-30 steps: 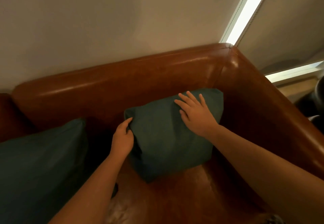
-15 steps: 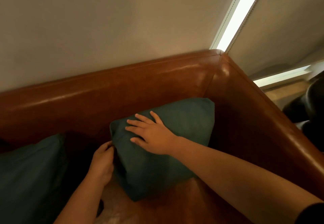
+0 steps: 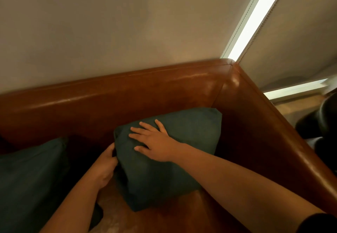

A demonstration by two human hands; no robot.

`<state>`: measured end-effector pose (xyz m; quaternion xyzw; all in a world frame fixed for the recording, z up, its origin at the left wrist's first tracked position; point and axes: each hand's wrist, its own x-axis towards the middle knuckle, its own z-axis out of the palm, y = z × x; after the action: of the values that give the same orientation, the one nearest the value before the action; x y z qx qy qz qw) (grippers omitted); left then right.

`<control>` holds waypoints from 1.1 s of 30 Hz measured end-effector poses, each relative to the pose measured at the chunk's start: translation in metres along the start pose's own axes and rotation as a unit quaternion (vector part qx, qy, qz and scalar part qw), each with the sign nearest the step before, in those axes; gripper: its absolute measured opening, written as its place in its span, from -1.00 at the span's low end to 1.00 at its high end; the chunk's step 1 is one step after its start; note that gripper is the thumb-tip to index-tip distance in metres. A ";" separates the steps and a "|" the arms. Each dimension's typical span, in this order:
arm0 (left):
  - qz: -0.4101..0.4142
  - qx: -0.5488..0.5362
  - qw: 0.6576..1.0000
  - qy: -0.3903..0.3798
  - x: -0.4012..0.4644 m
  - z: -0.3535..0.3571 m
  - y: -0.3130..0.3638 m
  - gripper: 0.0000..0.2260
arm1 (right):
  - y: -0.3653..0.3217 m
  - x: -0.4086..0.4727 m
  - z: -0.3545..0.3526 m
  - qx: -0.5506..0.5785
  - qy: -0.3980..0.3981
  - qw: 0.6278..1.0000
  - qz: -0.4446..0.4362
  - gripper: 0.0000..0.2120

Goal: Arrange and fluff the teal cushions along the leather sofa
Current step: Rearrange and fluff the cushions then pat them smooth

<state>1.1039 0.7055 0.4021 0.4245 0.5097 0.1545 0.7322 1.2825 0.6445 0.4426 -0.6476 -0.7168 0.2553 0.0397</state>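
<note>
The right hand (image 3: 155, 141) has slid from the cushion's top right edge a second ago to its upper left part, near the middle of the frame. It lies flat, fingers straight and spread, pressing down. The left hand (image 3: 104, 167) has dropped lower and grips the cushion's left edge, fingers curled. The cushion (image 3: 175, 159) leans in the sofa (image 3: 127, 101) corner. Another cushion (image 3: 31, 178) sits at lower left.

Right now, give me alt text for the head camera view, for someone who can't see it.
A person's right hand presses flat on a teal cushion in the corner of a brown leather sofa, while the left hand grips its left edge. A second teal cushion sits at left.
</note>
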 end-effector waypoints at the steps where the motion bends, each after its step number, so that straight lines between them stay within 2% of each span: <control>1: 0.010 0.026 1.000 -0.011 0.001 -0.001 0.001 -0.60 | 0.000 0.000 0.000 -0.001 -0.004 1.000 0.000 -0.51; 4: 0.067 0.110 0.992 0.014 0.002 -0.002 0.002 -0.61 | 0.002 0.001 0.001 -0.002 -0.002 1.000 -0.002 -0.51; 7: 0.131 0.138 0.981 0.040 0.001 0.003 0.002 -0.61 | 0.001 0.002 0.003 -0.002 0.013 1.000 0.001 -0.54; 12: 0.217 0.217 0.950 0.062 0.004 -0.013 0.004 -0.59 | -0.008 0.002 0.013 -0.016 0.085 0.996 0.034 -0.70; 14: 0.245 0.290 0.924 0.051 0.006 -0.031 0.010 -0.55 | -0.010 0.002 0.015 -0.013 0.093 0.994 0.051 -0.73; 16: 0.241 0.391 0.886 0.055 0.004 -0.048 0.017 -0.68 | -0.012 0.003 0.015 -0.008 0.095 0.993 0.062 -0.76; 18: 0.259 0.480 0.834 0.079 0.003 -0.061 0.022 -0.74 | -0.013 0.003 0.014 -0.008 0.102 0.993 0.065 -0.81; 20: 0.276 0.516 0.808 0.066 -0.001 -0.066 0.028 -0.77 | -0.014 0.001 0.015 -0.003 0.115 0.991 0.063 -0.84; 26: 0.210 0.454 0.866 -0.008 -0.008 -0.084 0.053 -0.77 | -0.011 -0.004 0.017 0.048 0.168 0.982 0.064 -0.84; 29: 0.170 0.361 0.917 -0.009 -0.011 -0.086 0.049 -0.87 | -0.010 -0.008 0.018 0.080 0.204 0.974 0.057 -0.89; 32: 0.184 0.320 0.929 -0.004 -0.017 -0.087 0.045 -0.92 | -0.010 -0.010 0.023 0.096 0.268 0.958 0.043 -0.78; 33: 0.211 0.321 0.923 -0.004 -0.021 -0.086 0.043 -0.90 | -0.009 -0.012 0.025 0.100 0.293 0.950 0.044 -0.75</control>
<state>1.0284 0.7575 0.4383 0.7353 0.4275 0.1313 0.5092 1.2666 0.6253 0.4273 -0.7172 -0.6158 0.1262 0.3008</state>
